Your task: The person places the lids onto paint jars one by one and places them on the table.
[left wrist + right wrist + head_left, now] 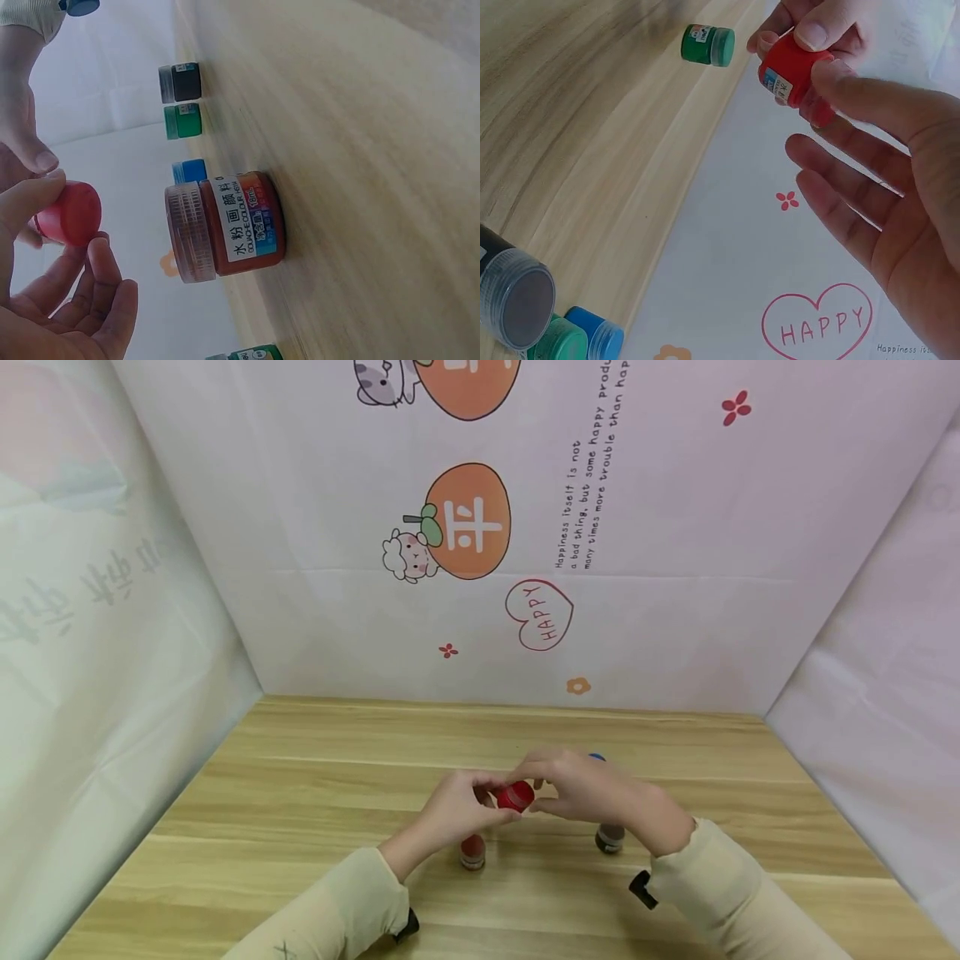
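Up above the table, my left hand (pixel 459 810) grips a small red paint jar (pixel 516 796) between thumb and fingers. The jar is tilted, its label (pixel 778 86) showing in the right wrist view. My right hand (pixel 581 785) pinches the clear-lidded end of this jar with thumb and forefinger, its other fingers extended away. Under the left hand a brownish-red gouache jar (pixel 240 225) with a clear lid stands upright on the table. A black paint jar (pixel 610 837) stands below the right forearm.
A blue jar (pixel 604 334) and a green jar (pixel 559 337) stand near the black one. Another green jar (pixel 707 45) is on the wooden table (pixel 300 827) on the left-hand side. Printed white cloth walls (pixel 337 635) enclose the back and sides.
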Demonstrator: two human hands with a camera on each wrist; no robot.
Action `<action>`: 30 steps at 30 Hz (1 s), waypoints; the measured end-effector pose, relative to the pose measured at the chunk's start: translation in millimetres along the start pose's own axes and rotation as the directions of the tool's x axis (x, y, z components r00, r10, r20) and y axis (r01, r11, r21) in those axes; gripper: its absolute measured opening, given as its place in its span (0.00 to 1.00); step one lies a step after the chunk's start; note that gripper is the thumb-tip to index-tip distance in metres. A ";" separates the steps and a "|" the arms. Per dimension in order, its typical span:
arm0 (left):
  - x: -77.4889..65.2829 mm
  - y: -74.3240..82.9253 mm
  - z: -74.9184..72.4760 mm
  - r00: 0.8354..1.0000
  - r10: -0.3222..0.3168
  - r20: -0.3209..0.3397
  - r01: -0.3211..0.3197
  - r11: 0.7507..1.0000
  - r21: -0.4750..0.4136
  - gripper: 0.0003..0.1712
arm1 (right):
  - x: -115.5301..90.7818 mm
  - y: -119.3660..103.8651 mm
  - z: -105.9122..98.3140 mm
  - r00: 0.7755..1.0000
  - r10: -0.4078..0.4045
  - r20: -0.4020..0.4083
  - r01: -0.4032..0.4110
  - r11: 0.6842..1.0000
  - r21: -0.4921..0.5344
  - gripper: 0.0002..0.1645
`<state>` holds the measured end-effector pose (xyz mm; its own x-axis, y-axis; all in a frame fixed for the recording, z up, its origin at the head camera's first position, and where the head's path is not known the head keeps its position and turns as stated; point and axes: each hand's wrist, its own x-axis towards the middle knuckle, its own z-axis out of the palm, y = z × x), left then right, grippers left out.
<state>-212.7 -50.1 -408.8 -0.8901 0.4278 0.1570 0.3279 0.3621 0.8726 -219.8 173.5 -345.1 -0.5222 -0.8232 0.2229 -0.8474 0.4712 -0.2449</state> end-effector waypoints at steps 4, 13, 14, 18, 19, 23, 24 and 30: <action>-1.0 2.4 -0.5 1.000 0.003 0.001 -0.003 1.000 0.009 0.18 | 0.1 0.2 -0.7 1.000 -0.005 0.000 0.005 1.000 0.014 0.20; -0.5 5.7 1.3 1.000 -0.005 -0.025 0.006 1.000 0.010 0.18 | 1.8 -4.8 2.7 0.994 0.091 -0.064 -0.092 0.995 -0.026 0.13; -0.4 5.9 1.6 1.000 -0.003 -0.027 0.004 1.000 0.009 0.18 | 1.5 -4.8 3.1 0.992 0.106 -0.073 -0.109 0.993 -0.041 0.14; 0.7 5.7 2.0 1.000 0.003 -0.027 -0.002 1.000 0.012 0.19 | -0.5 -3.2 2.4 0.988 0.134 -0.072 -0.140 0.987 -0.075 0.20; 1.0 5.3 2.1 1.000 0.001 -0.027 -0.001 1.000 0.015 0.20 | -1.0 -2.3 1.9 0.991 0.117 -0.067 -0.122 0.990 -0.073 0.21; 1.8 4.6 1.7 1.000 -0.007 -0.026 0.008 1.000 0.023 0.20 | -2.1 1.0 -0.9 0.999 0.011 -0.048 -0.013 0.999 -0.030 0.23; 1.9 4.5 1.7 1.000 -0.011 -0.025 0.011 1.000 0.024 0.20 | -2.1 1.4 -1.3 0.999 -0.008 -0.043 0.007 1.000 -0.023 0.22; 3.1 6.4 3.1 0.999 -0.022 -0.024 0.023 0.999 0.040 0.18 | -1.7 0.7 -1.9 0.997 0.069 -0.016 -0.069 0.998 -0.002 0.12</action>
<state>-212.3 -44.0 -404.2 -0.9045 0.3996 0.1486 0.3194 0.4043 0.8570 -219.6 175.9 -343.9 -0.5810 -0.7836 0.2200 -0.8094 0.5276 -0.2579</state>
